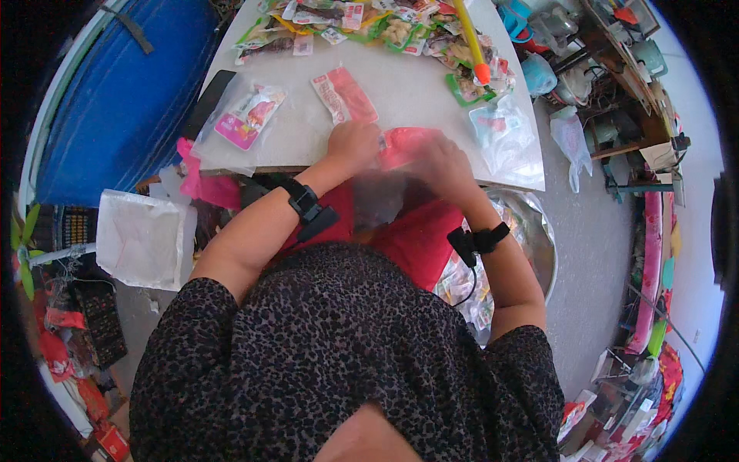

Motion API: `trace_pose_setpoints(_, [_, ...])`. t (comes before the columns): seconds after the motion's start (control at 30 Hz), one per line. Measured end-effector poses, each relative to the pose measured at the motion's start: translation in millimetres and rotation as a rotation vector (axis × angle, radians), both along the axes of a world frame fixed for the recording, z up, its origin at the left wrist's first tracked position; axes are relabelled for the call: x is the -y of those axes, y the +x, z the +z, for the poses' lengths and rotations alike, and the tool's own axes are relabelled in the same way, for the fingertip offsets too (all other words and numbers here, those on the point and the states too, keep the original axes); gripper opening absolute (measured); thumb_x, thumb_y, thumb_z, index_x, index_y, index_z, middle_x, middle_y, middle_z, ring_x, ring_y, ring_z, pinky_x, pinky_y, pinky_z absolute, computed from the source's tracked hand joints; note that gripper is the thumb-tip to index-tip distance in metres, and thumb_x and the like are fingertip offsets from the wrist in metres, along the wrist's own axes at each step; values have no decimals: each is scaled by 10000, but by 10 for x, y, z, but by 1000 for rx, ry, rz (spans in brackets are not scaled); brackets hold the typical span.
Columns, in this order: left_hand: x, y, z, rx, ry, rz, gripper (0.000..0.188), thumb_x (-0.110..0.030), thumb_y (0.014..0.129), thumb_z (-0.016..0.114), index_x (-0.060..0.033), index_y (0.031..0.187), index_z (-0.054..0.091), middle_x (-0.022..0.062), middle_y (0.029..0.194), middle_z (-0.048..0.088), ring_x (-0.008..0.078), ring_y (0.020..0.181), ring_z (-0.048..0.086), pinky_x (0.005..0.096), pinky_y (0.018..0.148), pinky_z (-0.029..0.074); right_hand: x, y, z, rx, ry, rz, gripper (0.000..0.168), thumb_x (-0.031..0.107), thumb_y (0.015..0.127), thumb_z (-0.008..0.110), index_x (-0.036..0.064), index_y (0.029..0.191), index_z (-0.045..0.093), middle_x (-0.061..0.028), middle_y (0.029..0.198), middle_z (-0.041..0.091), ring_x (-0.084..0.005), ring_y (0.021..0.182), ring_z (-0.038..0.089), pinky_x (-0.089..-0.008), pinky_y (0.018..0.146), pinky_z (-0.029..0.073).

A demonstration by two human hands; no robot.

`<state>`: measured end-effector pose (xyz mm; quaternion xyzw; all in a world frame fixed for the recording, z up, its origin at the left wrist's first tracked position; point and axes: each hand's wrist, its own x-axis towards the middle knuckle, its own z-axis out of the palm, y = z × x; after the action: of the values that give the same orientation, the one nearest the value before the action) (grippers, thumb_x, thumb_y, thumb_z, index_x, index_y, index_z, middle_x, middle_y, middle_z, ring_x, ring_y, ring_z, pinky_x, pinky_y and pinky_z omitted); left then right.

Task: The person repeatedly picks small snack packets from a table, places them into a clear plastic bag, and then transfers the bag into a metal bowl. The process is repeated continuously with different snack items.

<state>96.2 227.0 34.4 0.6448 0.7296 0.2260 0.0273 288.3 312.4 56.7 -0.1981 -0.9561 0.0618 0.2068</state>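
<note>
A red plastic packet [406, 147] is stretched between my two hands over the table's near edge. My left hand [357, 145] grips its left end, and my right hand [447, 167], blurred, holds its right end. Just beyond my left hand lies a red and white printed packet [345, 95] on the white table [398, 81]. Left of it, a pink and white packet [250, 117] rests in or under a clear plastic bag [216, 134]. Clear plastic wrapping [504, 136] lies at the table's right side.
Many vacuum-packed food packets [398, 32] are heaped along the far side, with a yellow stick with an orange tip [473, 46] over them. A large metal basin [542, 242] of small packets stands below right. A white box [147, 239] is at lower left.
</note>
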Motion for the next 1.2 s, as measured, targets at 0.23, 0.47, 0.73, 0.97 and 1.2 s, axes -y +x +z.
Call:
trace_pose_setpoints(0.23, [27, 20, 1, -16, 88, 13, 123, -173, 696, 439, -68, 655, 487, 116, 676, 510, 291, 673, 496, 418, 592, 384, 89, -108, 280, 450, 46, 4, 262, 208, 607, 568, 79, 822, 494, -82, 827, 516, -264, 820, 487, -385, 623, 395])
trace_pose_setpoints(0.47, [94, -16, 6, 60, 29, 20, 139, -160, 690, 423, -36, 689, 486, 137, 702, 506, 313, 690, 490, 418, 601, 385, 103, 210, 2, 121, -85, 54, 128, 78, 673, 479, 38, 794, 484, -106, 780, 538, -313, 774, 508, -360, 623, 414])
trace_pose_setpoints(0.73, [139, 2, 213, 368, 176, 98, 160, -171, 709, 425, -23, 744, 475, 157, 736, 497, 328, 726, 476, 416, 611, 376, 251, 234, 493, -149, -945, -227, 210, 160, 769, 498, -8, 895, 502, -63, 774, 556, -146, 696, 517, -249, 615, 417])
trace_pose_setpoints(0.97, [92, 45, 188, 269, 247, 50, 154, -159, 721, 409, -19, 753, 463, 163, 742, 491, 330, 734, 473, 411, 613, 376, 202, 16, 548, -296, -1266, -278, 222, 177, 781, 497, -14, 893, 507, -54, 777, 547, -97, 672, 502, -212, 597, 409])
trace_pose_setpoints(1.2, [57, 42, 144, 411, 156, 120, 155, -158, 704, 420, -15, 730, 472, 177, 697, 507, 342, 680, 485, 410, 577, 376, 177, 15, 393, -582, -1350, -344, 205, 148, 778, 496, -17, 899, 499, -59, 791, 548, -111, 704, 514, -218, 631, 413])
